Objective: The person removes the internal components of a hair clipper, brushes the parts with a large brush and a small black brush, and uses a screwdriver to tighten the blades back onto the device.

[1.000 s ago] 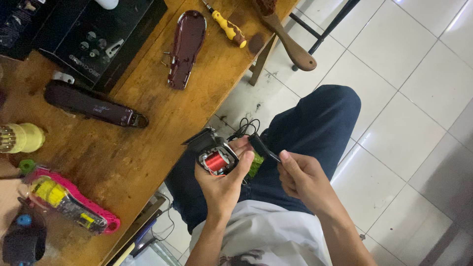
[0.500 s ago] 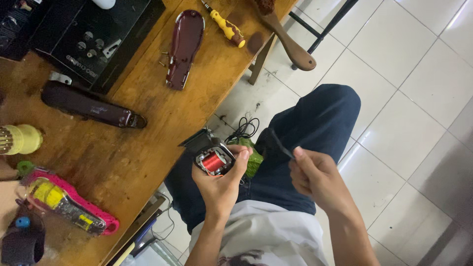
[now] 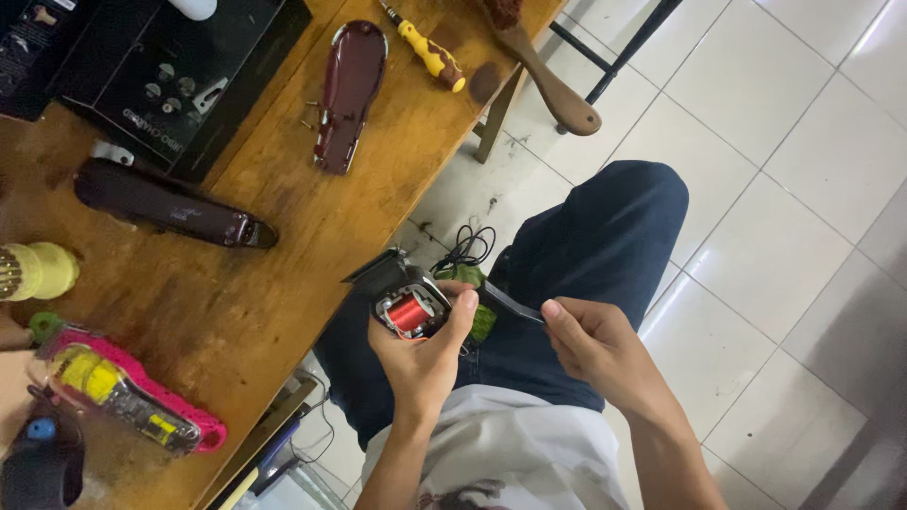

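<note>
My left hand (image 3: 427,351) grips an opened hair clipper body (image 3: 404,300) above my lap; its red wire coil shows and the black blade end points toward the table. My right hand (image 3: 593,342) pinches a thin dark tool (image 3: 510,304), and the tool's tip reaches the clipper beside a green part. A black cord (image 3: 466,250) loops just beyond the clipper.
The wooden table (image 3: 283,283) carries a maroon clipper cover (image 3: 348,93), a dark clipper (image 3: 170,203), a yellow-handled screwdriver (image 3: 430,52), a wooden brush (image 3: 543,71), a black box (image 3: 161,76) and a pink see-through clipper (image 3: 128,397). White floor tiles lie to the right.
My right hand drew away to the right with the tool, then came back so the tool's tip sits at the clipper. My left hand kept holding the clipper.
</note>
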